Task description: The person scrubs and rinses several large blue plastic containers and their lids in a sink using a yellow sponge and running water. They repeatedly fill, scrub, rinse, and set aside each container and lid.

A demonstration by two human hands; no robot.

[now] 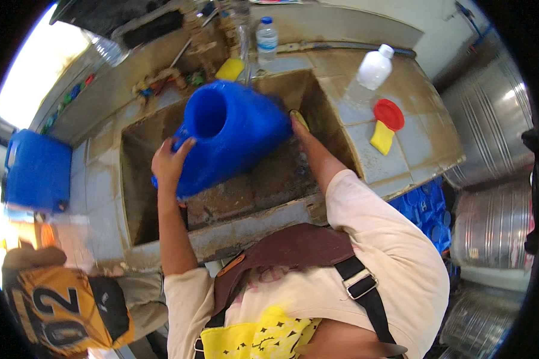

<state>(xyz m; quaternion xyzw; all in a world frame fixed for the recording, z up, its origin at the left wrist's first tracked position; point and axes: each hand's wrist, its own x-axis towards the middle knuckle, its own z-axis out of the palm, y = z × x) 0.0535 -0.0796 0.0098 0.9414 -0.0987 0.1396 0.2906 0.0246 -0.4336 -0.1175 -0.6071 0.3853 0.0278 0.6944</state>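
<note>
Over the sink (139, 194), up comes a look at the blue jug (251, 122), tilted, round opening facing us! The left hand (172, 160) has it grasped beside that opening; the right hand (299, 128) is at the other end, fingers hidden, so its grip I can't tell. Midway, I'd judge: jug lifted, not yet set down, and a second blue container (39, 170) standing far left, no hand on it.

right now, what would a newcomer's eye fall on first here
Probably the large blue plastic container, tilted over the stained rectangular sink, with the left hand gripping its edge. Next, perhaps, the round red plastic dish and rectangular yellow sponge on the pale tiled counter, right of the sink.
</note>
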